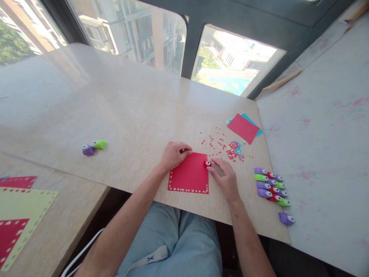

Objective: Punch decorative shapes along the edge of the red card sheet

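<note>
Marble table [121, 111] | red paper [188, 174], punched hearts edging | left hand [173, 154] pinning corner | right hand [226, 179] pinching red punch [207, 164]

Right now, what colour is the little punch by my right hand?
Red, with a white eye-like dot: the small punch sits at the red paper's right edge, clearest in the head view.
</note>
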Available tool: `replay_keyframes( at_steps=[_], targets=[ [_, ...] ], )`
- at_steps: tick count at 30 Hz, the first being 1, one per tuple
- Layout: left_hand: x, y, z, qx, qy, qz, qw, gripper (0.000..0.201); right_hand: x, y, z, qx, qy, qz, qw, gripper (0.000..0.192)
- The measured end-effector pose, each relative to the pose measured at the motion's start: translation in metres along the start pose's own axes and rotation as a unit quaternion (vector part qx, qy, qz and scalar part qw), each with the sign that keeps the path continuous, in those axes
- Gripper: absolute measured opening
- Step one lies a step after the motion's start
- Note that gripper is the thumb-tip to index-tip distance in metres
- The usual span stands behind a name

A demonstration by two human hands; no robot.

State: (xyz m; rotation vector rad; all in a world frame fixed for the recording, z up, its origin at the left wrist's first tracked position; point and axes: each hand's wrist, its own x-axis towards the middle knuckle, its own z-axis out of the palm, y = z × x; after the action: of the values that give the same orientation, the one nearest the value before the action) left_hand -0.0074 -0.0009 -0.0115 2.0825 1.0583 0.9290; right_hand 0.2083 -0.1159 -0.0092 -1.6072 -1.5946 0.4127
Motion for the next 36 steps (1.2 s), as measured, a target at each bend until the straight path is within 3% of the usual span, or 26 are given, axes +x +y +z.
replay_keyframes(
  at_steps=[4, 6, 11, 14, 23, 31, 36],
  targets=[
    [0.0, 0.001, 0.0, 0.005, -0.003, -0.002, 1.0, 0.012, 0.002, -0.002, -0.003, 0.086, 0.048, 0.112, 0.989, 0.041],
    [-0.001, 0.001, -0.001, 0.005, -0.002, -0.002, 1.0, 0.012, 0.006, -0.005, -0.009, 0.128, 0.037, 0.161, 0.978, 0.041],
    [0.0, 0.003, -0.001, 0.001, 0.002, 0.001, 1.0, 0.011, 0.027, -0.019, -0.026, 0.183, -0.141, 0.269, 0.935, 0.044],
    [0.0, 0.003, -0.001, 0.002, 0.004, 0.001, 1.0, 0.009, 0.039, -0.022, -0.028, 0.188, -0.192, 0.309, 0.912, 0.044],
    [0.0, 0.004, -0.001, 0.0, -0.002, -0.012, 1.0, 0.01, 0.051, -0.016, -0.024, 0.171, -0.222, 0.335, 0.9, 0.043],
    [0.0, 0.004, -0.001, 0.014, -0.004, -0.012, 1.0, 0.01, 0.053, -0.011, -0.024, 0.157, -0.257, 0.303, 0.904, 0.045],
    [0.0, 0.005, -0.001, 0.026, -0.008, -0.012, 1.0, 0.01, 0.055, -0.01, -0.025, 0.163, -0.288, 0.308, 0.892, 0.047]
  ],
)
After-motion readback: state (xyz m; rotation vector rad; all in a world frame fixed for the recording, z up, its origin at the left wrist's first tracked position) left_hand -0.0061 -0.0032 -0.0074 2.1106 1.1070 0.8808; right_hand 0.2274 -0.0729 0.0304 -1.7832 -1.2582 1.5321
